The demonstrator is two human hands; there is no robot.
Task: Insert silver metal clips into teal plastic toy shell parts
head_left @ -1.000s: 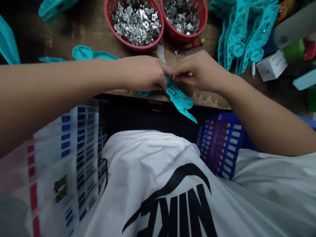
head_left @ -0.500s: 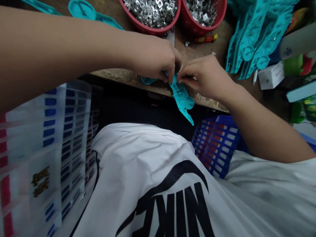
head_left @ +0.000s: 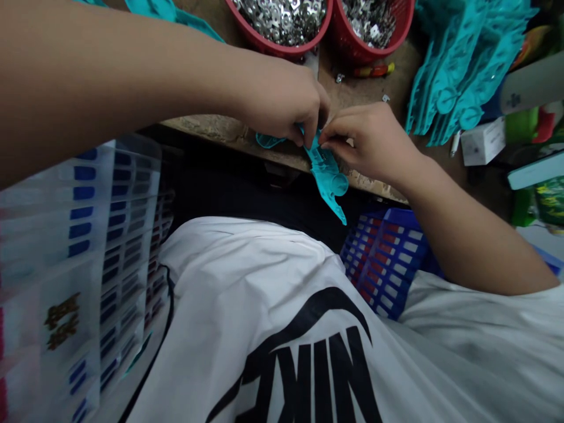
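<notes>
A long teal plastic part (head_left: 326, 175) sticks out over the table's front edge, its pointed end towards my shirt. My left hand (head_left: 297, 106) grips its upper end with bent fingers. Close beside it, my right hand (head_left: 359, 135) pinches at the same part with thumb and forefinger; whatever lies between those fingertips is too small or hidden to make out. Beneath my left hand another rounded piece of teal plastic (head_left: 268, 140) shows at the table edge. Two red baskets, one left (head_left: 282, 47) and one right (head_left: 374, 53), hold small metal clips behind my hands.
Stacked teal plastic parts (head_left: 458, 70) lie at the right, near a small white box (head_left: 483, 143). A red and yellow tool (head_left: 373, 71) and loose clips rest on the wooden table (head_left: 352, 91). A white crate (head_left: 88, 264) stands left, a blue basket (head_left: 383, 258) right.
The whole view has shifted slightly, so the baskets and table sit a little lower and further right. Both hands keep nearly the same pose on the teal part.
</notes>
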